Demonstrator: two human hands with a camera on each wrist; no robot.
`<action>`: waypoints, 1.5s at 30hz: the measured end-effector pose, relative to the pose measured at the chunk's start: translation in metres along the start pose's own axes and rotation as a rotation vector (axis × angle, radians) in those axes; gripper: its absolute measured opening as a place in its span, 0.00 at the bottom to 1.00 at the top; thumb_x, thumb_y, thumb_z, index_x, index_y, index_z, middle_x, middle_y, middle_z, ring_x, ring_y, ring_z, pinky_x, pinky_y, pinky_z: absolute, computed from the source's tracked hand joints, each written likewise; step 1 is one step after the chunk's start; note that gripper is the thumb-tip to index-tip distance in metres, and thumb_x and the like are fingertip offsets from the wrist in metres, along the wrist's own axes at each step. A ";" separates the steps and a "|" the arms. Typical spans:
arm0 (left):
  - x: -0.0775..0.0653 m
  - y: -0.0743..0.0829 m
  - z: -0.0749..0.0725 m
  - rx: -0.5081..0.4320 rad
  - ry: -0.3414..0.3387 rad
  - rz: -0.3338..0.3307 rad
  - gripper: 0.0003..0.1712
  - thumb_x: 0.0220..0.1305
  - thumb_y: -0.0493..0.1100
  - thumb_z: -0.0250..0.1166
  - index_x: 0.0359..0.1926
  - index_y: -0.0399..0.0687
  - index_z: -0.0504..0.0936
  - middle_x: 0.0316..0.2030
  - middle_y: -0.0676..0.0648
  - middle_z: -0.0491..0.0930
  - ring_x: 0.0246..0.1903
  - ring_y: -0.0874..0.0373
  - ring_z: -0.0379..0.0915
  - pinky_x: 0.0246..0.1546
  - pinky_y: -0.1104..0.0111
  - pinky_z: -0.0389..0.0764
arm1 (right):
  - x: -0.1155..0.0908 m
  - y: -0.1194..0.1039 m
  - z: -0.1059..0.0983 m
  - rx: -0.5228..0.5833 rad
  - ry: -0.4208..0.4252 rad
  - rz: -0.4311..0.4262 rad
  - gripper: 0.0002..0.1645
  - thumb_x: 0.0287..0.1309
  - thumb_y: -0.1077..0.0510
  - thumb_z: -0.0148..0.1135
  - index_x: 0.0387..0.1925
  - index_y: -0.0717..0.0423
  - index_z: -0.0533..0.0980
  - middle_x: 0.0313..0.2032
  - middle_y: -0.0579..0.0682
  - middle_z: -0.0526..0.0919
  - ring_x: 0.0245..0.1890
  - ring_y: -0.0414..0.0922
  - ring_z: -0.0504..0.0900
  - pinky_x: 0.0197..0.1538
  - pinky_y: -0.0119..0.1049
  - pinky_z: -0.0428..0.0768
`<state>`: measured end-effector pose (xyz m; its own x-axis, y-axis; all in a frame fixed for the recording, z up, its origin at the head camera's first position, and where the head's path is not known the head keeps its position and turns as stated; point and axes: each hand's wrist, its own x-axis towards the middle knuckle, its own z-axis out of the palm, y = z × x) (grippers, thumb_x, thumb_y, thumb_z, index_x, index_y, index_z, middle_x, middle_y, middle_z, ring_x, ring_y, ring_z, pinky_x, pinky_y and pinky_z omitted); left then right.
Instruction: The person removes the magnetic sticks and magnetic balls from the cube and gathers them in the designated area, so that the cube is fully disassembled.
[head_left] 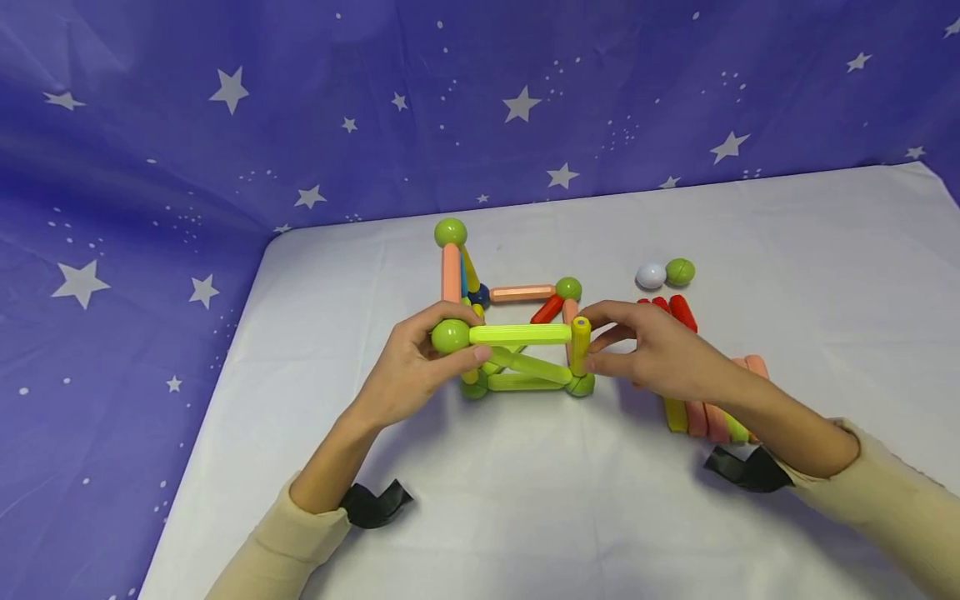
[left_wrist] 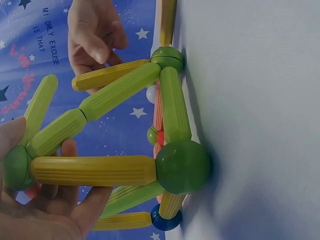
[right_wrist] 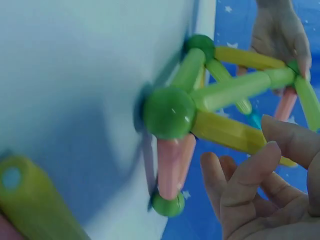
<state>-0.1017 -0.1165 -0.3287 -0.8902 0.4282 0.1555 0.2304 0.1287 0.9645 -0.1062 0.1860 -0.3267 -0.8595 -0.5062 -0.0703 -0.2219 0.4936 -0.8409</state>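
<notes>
My left hand (head_left: pixel 408 367) grips a green ball (head_left: pixel 452 336) at the raised front left corner of a frame of rods and balls. From this ball a light green rod (head_left: pixel 521 334) juts right, its far end free in the left wrist view. A yellow rod (left_wrist: pixel 95 170) joins the ball to a lower green ball (left_wrist: pixel 182 167). Two light green rods (left_wrist: pixel 120 90) run end to end down to another green ball (right_wrist: pixel 170 112). On that ball stands a yellow rod (head_left: pixel 581 346); the fingertips of my right hand (head_left: pixel 667 350) are right beside it, spread and loosely bent.
Behind, an upright part of the frame carries a green ball (head_left: pixel 451 233) on top. A dark blue ball (head_left: pixel 480 296) sits at its foot. To the right lie a white ball (head_left: pixel 651 276), a loose green ball (head_left: pixel 680 272), red rods (head_left: pixel 682 312) and a row of pink rods (head_left: pixel 716 423).
</notes>
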 end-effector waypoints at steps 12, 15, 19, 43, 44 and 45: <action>0.000 0.001 0.000 0.029 -0.007 -0.006 0.12 0.62 0.37 0.69 0.47 0.47 0.80 0.39 0.43 0.74 0.33 0.51 0.66 0.29 0.67 0.68 | 0.003 0.002 0.013 0.082 -0.054 0.058 0.13 0.62 0.66 0.64 0.48 0.60 0.76 0.47 0.55 0.80 0.45 0.51 0.82 0.25 0.41 0.83; 0.000 0.001 0.000 0.030 -0.002 -0.005 0.12 0.62 0.37 0.69 0.47 0.47 0.80 0.38 0.43 0.74 0.33 0.52 0.66 0.29 0.67 0.68 | 0.004 0.003 0.014 0.070 -0.061 0.063 0.14 0.63 0.65 0.63 0.50 0.58 0.75 0.48 0.55 0.79 0.40 0.51 0.82 0.28 0.41 0.83; 0.000 -0.001 0.000 0.027 0.001 -0.004 0.13 0.62 0.37 0.69 0.47 0.47 0.80 0.39 0.43 0.74 0.33 0.52 0.66 0.29 0.67 0.69 | 0.004 0.003 0.012 0.059 -0.040 0.065 0.10 0.65 0.64 0.62 0.47 0.56 0.75 0.46 0.55 0.80 0.27 0.50 0.83 0.34 0.43 0.82; 0.000 0.001 0.001 0.028 0.010 -0.022 0.13 0.61 0.37 0.69 0.47 0.48 0.81 0.39 0.43 0.75 0.33 0.51 0.67 0.29 0.68 0.68 | -0.050 0.021 -0.021 0.007 0.248 0.018 0.42 0.61 0.64 0.67 0.73 0.46 0.63 0.55 0.55 0.74 0.40 0.51 0.83 0.31 0.39 0.85; 0.000 0.001 0.000 0.028 0.010 -0.022 0.13 0.61 0.37 0.69 0.47 0.48 0.81 0.39 0.43 0.75 0.33 0.51 0.67 0.29 0.68 0.69 | -0.054 0.023 -0.023 -0.008 0.260 0.013 0.42 0.60 0.65 0.67 0.73 0.44 0.63 0.55 0.55 0.74 0.39 0.49 0.83 0.32 0.36 0.85; 0.000 0.001 0.000 0.028 0.009 -0.023 0.13 0.61 0.37 0.69 0.47 0.48 0.81 0.39 0.43 0.75 0.33 0.51 0.67 0.29 0.68 0.69 | -0.057 0.026 -0.024 -0.029 0.273 0.008 0.42 0.60 0.66 0.67 0.73 0.44 0.63 0.55 0.55 0.74 0.39 0.47 0.83 0.33 0.33 0.85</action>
<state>-0.1010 -0.1161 -0.3275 -0.8991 0.4164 0.1351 0.2201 0.1633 0.9617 -0.0743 0.2448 -0.3313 -0.9527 -0.2947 0.0740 -0.2245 0.5185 -0.8251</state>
